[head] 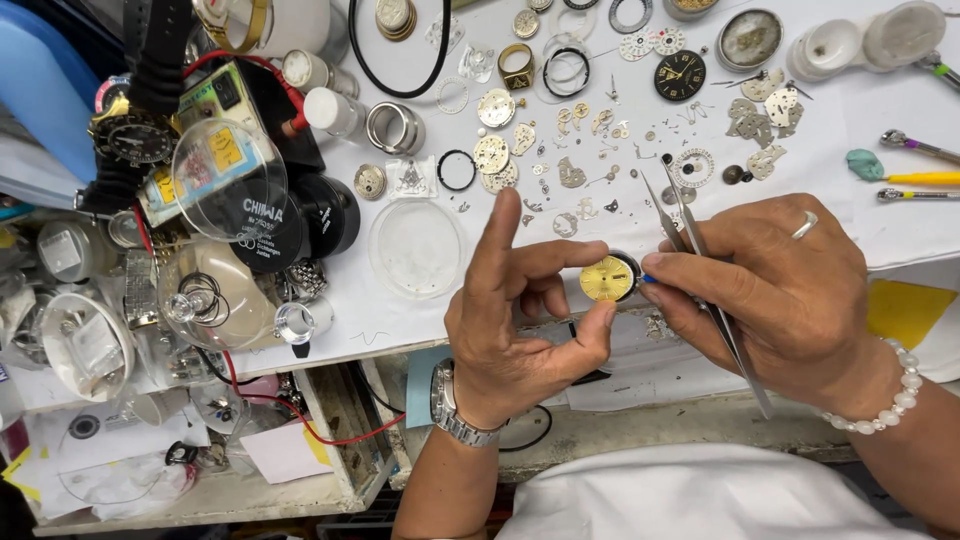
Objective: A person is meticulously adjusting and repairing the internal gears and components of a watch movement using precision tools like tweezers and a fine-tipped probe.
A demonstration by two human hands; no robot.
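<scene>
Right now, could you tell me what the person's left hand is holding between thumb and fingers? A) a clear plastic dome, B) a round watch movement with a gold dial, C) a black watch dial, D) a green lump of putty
B: the left hand pinches a round watch movement with a gold dial between thumb and fingers, while the right hand holds tweezers next to it.

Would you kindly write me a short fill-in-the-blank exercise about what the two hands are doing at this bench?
1. The left hand pinches a round watch movement whose dial is ____ in colour.
2. The right hand holds metal ____ across its fingers.
3. The left wrist wears a steel ____.
4. The right wrist wears a bracelet of ____ beads.

Missing words: gold; tweezers; watch; white
</scene>
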